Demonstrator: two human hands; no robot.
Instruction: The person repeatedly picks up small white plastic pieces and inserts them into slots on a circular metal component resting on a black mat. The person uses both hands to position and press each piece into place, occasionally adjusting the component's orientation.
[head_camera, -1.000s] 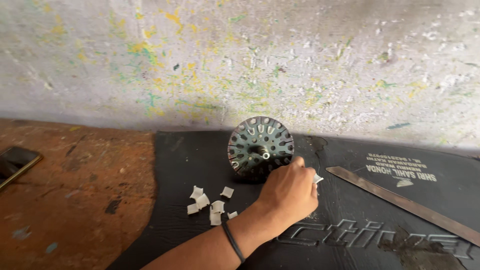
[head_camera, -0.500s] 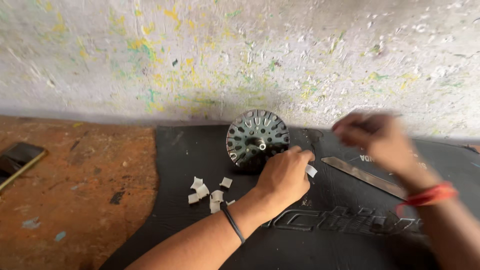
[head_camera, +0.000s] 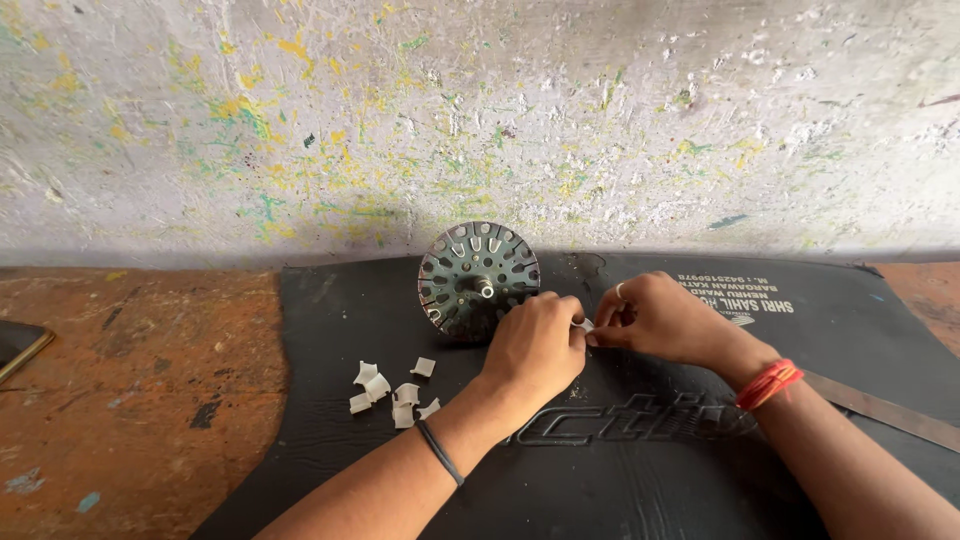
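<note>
A round slotted metal disc with a centre shaft (head_camera: 477, 279) stands tilted on a black rubber mat (head_camera: 620, 470) near the wall. My left hand (head_camera: 537, 345) rests right beside the disc, fingers closed on a small white paper piece (head_camera: 583, 325). My right hand (head_camera: 665, 318) meets it from the right, and its fingertips pinch the same white piece. Both hands touch each other just right of the disc.
Several small curled white paper pieces (head_camera: 392, 387) lie on the mat left of my left forearm. A long flat metal strip (head_camera: 880, 408) lies at the right, partly under my right arm. A dark phone (head_camera: 20, 345) sits at the far left edge. The paint-speckled wall (head_camera: 480, 120) rises behind.
My right hand came in from the right and dropped to my left hand, joining it on the white piece. My left hand stayed beside the disc.
</note>
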